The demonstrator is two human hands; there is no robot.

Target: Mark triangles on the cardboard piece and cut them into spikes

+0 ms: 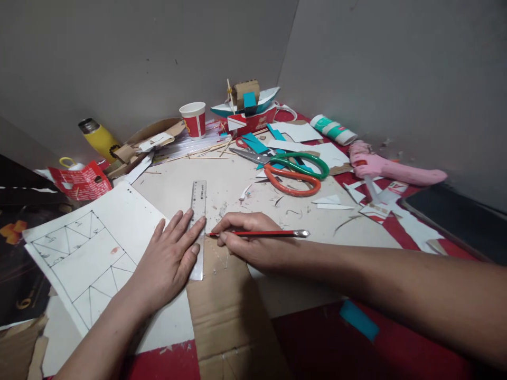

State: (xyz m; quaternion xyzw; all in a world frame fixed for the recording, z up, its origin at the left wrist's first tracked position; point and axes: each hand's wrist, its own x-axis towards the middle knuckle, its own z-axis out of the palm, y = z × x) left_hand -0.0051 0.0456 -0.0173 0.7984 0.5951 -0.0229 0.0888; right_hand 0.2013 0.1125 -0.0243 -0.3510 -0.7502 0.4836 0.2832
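Observation:
My left hand [168, 258] lies flat with fingers stretched out, pressing a clear plastic ruler [198, 203] onto a strip of brown cardboard [227, 306]. My right hand [247, 240] is closed around a red pencil [273, 233], its tip at the ruler's right edge near my left fingertips. The pencil's metal end points right. A white sheet with drawn triangles [85, 253] lies under my left wrist.
Orange and green scissors [295, 174] lie beyond the hands. A pink glue gun [390, 169] rests at right, by a dark tablet [455, 219]. A paper cup [194, 119], a model boat [247, 105], a yellow bottle [99, 138] and paper scraps crowd the back.

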